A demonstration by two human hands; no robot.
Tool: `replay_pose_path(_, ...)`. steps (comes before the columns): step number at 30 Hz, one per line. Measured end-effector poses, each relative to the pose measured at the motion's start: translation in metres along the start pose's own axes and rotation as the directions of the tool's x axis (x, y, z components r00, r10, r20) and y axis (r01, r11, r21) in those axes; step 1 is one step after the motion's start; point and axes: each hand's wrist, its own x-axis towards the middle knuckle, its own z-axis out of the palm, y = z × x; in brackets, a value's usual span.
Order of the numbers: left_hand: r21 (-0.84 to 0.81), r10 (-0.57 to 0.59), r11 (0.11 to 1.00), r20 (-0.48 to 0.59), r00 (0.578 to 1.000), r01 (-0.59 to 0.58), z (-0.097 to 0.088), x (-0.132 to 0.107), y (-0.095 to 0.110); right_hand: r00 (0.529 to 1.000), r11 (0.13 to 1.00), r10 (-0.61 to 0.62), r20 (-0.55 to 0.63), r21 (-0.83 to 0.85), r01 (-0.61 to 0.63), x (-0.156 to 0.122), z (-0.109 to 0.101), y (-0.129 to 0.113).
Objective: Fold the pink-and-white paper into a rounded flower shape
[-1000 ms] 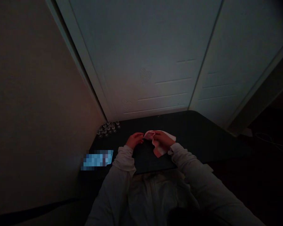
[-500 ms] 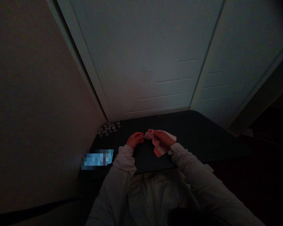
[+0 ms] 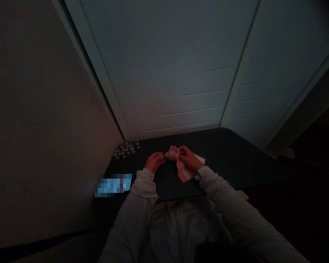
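Note:
My left hand [image 3: 154,162] is closed, its fingertips pinching a small clear stemmed glass [image 3: 163,156]. The glass's far end meets the cloth, which hides part of it. My right hand [image 3: 189,159] is closed on a pink and white cloth [image 3: 184,174]. One bunched fold of the cloth sticks out toward the glass, and the rest hangs down below the hand and out to its right. Both hands are above the dark table [image 3: 222,160], close together. The dim light hides finer details of the fingers.
Several small clear stemmed glasses [image 3: 126,149] stand in a cluster at the table's back left corner. A lit, blurred-out screen [image 3: 113,184] lies at the front left. A wall [image 3: 79,153] borders the left side, and pale panels [image 3: 167,54] rise behind the table.
My left hand has shifted slightly left, and more of the glass shows between its fingers and the cloth. The cloth's bunched end has moved a little left and up.

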Motion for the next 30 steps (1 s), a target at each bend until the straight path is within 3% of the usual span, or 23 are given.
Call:
replay_pose_path(9, 0.061, -0.005, 0.998, 0.007, 1.0, 0.004, 0.0, 0.001, -0.001, 0.998, 1.0, 0.011, 0.063, -0.02, -0.01, -0.001, 0.001, -0.007)
replay_pose_path(14, 0.053, 0.031, 0.998, -0.025, 0.999, -0.029, -0.001, 0.002, -0.002, 0.981, 0.999, -0.014, 0.193, -0.048, 0.024, -0.004, 0.003, -0.013)
replay_pose_path(22, 0.144, 0.007, 0.99, 0.057, 0.998, -0.015, -0.002, 0.0, -0.002, 0.972, 0.986, -0.007, 0.233, -0.16, 0.045, -0.003, 0.0, -0.013)
replay_pose_path(30, 0.22, -0.008, 0.975, 0.096, 0.995, -0.013, 0.001, -0.003, 0.001, 0.972, 0.993, -0.017, 0.235, -0.107, 0.044, 0.0, -0.002, -0.014)
